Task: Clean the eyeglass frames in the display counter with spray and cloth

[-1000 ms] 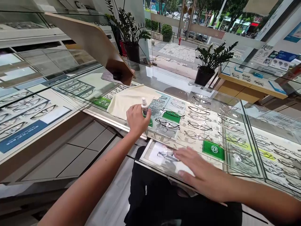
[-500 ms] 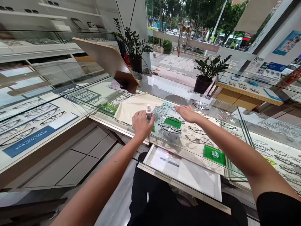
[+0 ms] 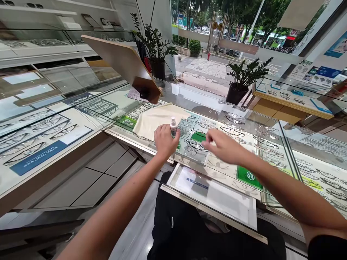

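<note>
Nearest, black trousers [image 3: 176,213] in smooth, matt fabric lie at six o'clock, beneath a shallow rectangular drawer [image 3: 230,204] that stands pulled out towards one o'clock, pale-lined with a straight, light front edge.

Above it spreads the counter [image 3: 187,94], a sheet of clear, reflective glass over rows of thin-rimmed spectacles. At twelve o'clock the left hand [image 3: 166,140] has its fingers and thumb clamped round a small upright bottle [image 3: 173,124], cylindrical, with a narrower white cap. At one o'clock the right hand [image 3: 223,147] has its fingers curled inward, near dark-rimmed glasses [image 3: 193,143] with rounded lenses; I cannot tell whether its fingertips meet or touch them. A flat green card [image 3: 248,175] with a white round emblem shows under the right forearm.

Just beyond the bottle, towards half past eleven, a cream cloth [image 3: 151,117] lies softly creased, its edges uneven. Farther off at eleven, a tilted wooden board [image 3: 116,57] shows a smooth brown face and rounded corner. Glossy-leaved plants in dark, tapering pots stand at twelve [image 3: 157,48] and one [image 3: 245,76], before transparent panes and pale, irregular paving [image 3: 207,68].
</note>
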Demonstrator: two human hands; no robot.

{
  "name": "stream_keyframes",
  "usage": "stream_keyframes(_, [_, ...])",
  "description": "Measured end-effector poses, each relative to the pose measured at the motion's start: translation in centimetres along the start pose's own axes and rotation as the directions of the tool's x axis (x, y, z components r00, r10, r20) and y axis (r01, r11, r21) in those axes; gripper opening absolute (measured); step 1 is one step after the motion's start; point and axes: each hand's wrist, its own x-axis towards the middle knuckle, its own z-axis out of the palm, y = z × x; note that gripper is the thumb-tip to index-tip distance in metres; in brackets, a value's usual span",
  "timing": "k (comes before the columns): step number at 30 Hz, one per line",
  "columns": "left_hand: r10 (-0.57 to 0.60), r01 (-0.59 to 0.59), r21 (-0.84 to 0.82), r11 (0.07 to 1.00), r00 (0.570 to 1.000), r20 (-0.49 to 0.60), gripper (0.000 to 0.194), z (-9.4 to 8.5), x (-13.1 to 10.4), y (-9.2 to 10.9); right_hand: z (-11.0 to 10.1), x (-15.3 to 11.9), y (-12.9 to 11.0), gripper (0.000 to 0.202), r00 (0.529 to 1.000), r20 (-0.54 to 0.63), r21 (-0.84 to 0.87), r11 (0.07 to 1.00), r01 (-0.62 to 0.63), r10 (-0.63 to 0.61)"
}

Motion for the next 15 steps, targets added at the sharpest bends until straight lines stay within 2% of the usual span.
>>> stream_keyframes(2, [0.000, 0.000, 0.000, 1.000, 1.000, 0.000, 0.021, 0.1, 0.0, 0.0, 2.1, -3.8, -1.2, 0.053, 0.989, 0.145, 0.057, 0.998, 0.032, -0.040])
stream_keyframes(4, [-0.005, 0.005, 0.006, 1.000, 1.000, 0.006, 0.022, 0.2, -0.1, 0.0, 5.7, -6.5, -1.1, 0.056, 0.958, 0.277, -0.028, 0.996, 0.079, -0.068])
stream_keyframes(6, [-0.016, 0.016, 0.016, 1.000, 1.000, 0.017, 0.022, 0.2, -0.1, 0.1, 10.2, -7.7, 0.5, 0.063, 0.926, 0.377, -0.135, 0.988, 0.076, -0.020])
stream_keyframes(8, [-0.029, 0.028, 0.027, 0.999, 0.999, 0.025, 0.022, 0.3, -0.1, 0.1, 14.6, -7.4, 2.9, 0.068, 0.915, 0.401, -0.164, 0.986, 0.018, 0.050])
stream_keyframes(10, [-0.038, 0.037, 0.032, 0.999, 0.999, 0.029, 0.021, 0.3, -0.1, 0.2, 18.3, -5.8, 5.6, 0.068, 0.960, 0.275, -0.111, 0.994, -0.020, 0.050])
stream_keyframes(12, [-0.045, 0.044, 0.035, 0.998, 0.998, 0.033, 0.021, 0.3, -0.1, 0.3, 20.9, -3.2, 7.9, 0.053, 0.998, 0.066, -0.093, 0.995, 0.026, -0.020])
stream_keyframes(13, [-0.046, 0.045, 0.037, 0.998, 0.998, 0.037, 0.021, 0.3, 0.0, 0.4, 21.8, -1.6, 8.8, 0.044, 0.999, -0.044, -0.120, 0.993, 0.014, -0.019])
stream_keyframes(15, [-0.045, 0.043, 0.044, 0.998, 0.998, 0.044, 0.022, 0.2, 0.0, 0.5, 22.7, 2.0, 10.1, 0.029, 0.985, -0.169, -0.138, 0.990, -0.042, 0.018])
